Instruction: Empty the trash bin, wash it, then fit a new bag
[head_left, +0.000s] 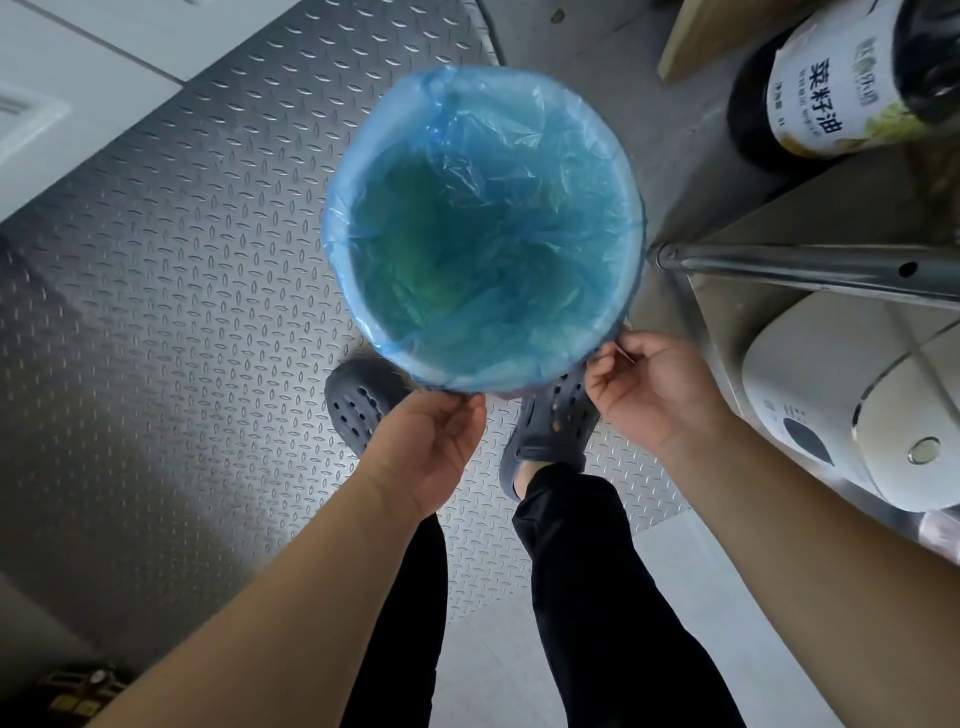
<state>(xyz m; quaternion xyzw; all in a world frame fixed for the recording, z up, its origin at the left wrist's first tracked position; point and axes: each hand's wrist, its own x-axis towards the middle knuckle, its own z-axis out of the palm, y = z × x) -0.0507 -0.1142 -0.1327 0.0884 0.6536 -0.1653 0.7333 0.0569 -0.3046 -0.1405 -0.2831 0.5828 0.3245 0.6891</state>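
A round trash bin stands on the metal floor, seen from straight above, lined with a translucent blue bag folded over its rim. The inside looks greenish through the plastic and holds nothing I can make out. My left hand pinches the bag's folded edge at the near rim. My right hand pinches the same edge at the near right of the rim. Both thumbs lie on the outside of the fold.
Grey diamond-plate flooring surrounds the bin. My feet in dark clogs stand just behind it. At right is a steel shelf leg, a white rice cooker and a large oil bottle. Pale tiles lie far left.
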